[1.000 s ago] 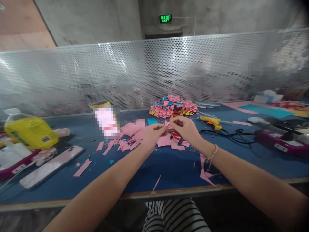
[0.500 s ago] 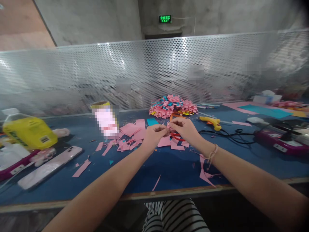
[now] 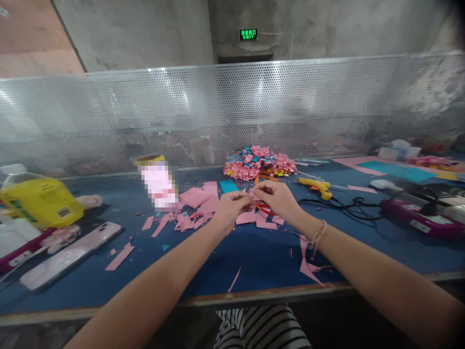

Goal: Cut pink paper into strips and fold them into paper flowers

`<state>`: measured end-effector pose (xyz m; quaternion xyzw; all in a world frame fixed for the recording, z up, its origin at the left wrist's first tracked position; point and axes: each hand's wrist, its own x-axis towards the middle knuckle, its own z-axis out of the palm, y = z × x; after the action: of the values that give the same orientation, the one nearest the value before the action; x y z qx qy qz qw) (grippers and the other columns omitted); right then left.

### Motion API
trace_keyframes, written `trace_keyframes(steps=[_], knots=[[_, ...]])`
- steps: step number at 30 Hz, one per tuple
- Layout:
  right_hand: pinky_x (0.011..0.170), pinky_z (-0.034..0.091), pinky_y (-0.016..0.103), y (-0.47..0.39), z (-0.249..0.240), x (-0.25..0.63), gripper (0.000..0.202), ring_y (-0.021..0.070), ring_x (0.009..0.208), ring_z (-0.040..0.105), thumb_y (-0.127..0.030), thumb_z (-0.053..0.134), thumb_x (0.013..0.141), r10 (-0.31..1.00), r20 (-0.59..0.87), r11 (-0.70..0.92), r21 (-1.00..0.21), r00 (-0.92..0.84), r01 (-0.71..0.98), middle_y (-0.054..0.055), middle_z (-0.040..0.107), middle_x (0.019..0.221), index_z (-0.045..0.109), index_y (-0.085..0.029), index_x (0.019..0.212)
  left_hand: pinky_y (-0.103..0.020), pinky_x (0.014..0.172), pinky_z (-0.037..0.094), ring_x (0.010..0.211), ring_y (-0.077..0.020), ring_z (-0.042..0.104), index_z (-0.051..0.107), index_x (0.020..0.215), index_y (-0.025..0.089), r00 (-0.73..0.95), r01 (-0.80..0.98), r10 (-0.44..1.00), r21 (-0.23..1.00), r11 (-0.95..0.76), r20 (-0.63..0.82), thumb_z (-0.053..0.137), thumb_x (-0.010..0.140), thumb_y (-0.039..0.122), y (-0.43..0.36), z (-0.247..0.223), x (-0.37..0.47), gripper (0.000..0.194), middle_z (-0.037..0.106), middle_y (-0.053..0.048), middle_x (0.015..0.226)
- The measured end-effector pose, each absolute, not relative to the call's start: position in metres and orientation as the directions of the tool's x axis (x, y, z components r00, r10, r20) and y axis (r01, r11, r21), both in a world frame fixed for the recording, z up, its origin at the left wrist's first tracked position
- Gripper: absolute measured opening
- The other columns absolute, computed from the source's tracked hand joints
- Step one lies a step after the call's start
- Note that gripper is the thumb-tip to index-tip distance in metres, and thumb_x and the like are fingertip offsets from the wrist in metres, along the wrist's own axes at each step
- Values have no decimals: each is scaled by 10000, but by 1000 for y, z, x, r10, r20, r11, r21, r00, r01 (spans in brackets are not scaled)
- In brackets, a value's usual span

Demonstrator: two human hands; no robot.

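Note:
My left hand (image 3: pixel 234 206) and my right hand (image 3: pixel 274 195) meet above the middle of the table, fingertips pinched together on a small piece of pink paper (image 3: pixel 255 195). Most of that piece is hidden by the fingers. Red-handled scissors (image 3: pixel 266 209), partly covered by my right hand, lie just below it. Pink paper pieces (image 3: pixel 199 196) and a blue strip (image 3: pixel 228 186) are spread left of my hands. Behind them sits a heap of fringed pink, blue and yellow paper flowers (image 3: pixel 254 165).
A yellow glue gun (image 3: pixel 317 186) with a black cord lies at right, near a purple power strip (image 3: pixel 417 215). On the left are a phone (image 3: pixel 72 254) and a yellow-labelled bottle (image 3: pixel 41 198). A perforated metal screen (image 3: pixel 203 106) stands behind the table.
The camera view has shifted slightly. Both hands stay together on the pink paper; my right fingers have closed down a little toward the left fingertips.

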<state>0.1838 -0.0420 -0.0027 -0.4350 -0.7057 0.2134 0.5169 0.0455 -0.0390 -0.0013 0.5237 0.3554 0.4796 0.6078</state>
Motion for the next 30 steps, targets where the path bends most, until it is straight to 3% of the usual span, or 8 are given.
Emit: trace_keyframes(steps=[8, 22, 30], knots=[[653, 476, 276, -36, -9, 186, 202, 133, 682, 582, -257, 548, 671, 856, 503, 516, -811, -120, 276, 25, 622, 738, 595, -179, 851, -244, 600, 440, 499, -82, 539, 568, 574, 119, 259, -294, 965, 955, 37, 43, 628, 556, 172, -34, -3, 43, 82, 589, -14, 518], [604, 485, 256, -35, -12, 184, 180, 126, 628, 587, -274, 568, 651, 876, 474, 480, -840, -88, 251, 32, 627, 698, 602, -157, 784, -219, 579, 462, 514, -95, 568, 550, 533, 121, 349, -306, 924, 913, 271, -158, 583, 550, 72, -34, 0, 40, 61, 597, -28, 500], [613, 485, 254, -38, -7, 184, 176, 126, 645, 587, -262, 563, 656, 874, 478, 482, -836, -81, 263, 33, 628, 717, 598, -160, 795, -228, 578, 447, 514, -93, 553, 575, 547, 113, 323, -262, 945, 955, 139, -49, 663, 528, 152, -36, 0, 42, 98, 599, -36, 521]])
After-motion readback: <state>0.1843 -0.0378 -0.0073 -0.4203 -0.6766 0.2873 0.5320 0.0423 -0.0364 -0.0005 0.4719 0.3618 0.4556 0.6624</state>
